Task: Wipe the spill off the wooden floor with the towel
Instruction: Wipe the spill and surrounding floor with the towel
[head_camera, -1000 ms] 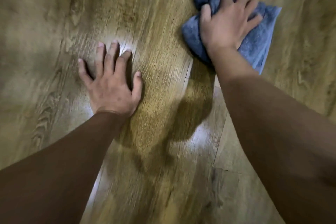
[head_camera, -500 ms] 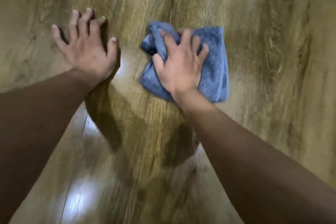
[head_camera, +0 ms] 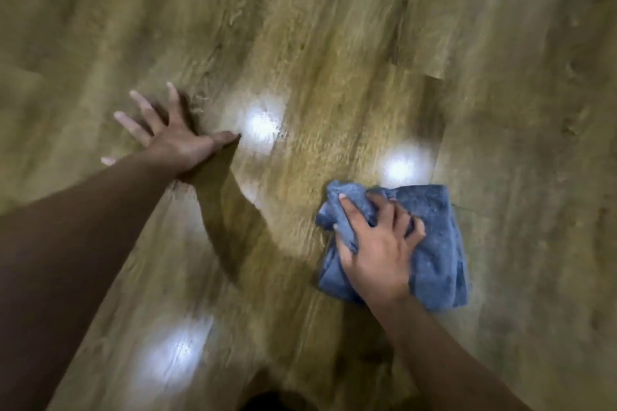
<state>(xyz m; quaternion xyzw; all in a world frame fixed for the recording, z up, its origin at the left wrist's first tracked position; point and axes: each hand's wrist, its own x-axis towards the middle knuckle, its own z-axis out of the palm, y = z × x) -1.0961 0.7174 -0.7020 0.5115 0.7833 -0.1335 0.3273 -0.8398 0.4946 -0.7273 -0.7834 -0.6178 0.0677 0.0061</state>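
On the glossy wooden floor (head_camera: 350, 77), the bunched blue towel (head_camera: 437, 243) lies right of centre under the right hand (head_camera: 377, 250), whose curled fingers grip its folds, while the left hand (head_camera: 173, 143) rests spread flat, well apart.

This looks like an indoor room, most likely in a home, though little beyond the floor (head_camera: 334, 43) is in view. The floor is laid in wood-grain planks with visible seams, glossy enough to throw back bright spots of ceiling light (head_camera: 262, 123). A person kneels over it with a blue towel (head_camera: 437, 243), a household chore.
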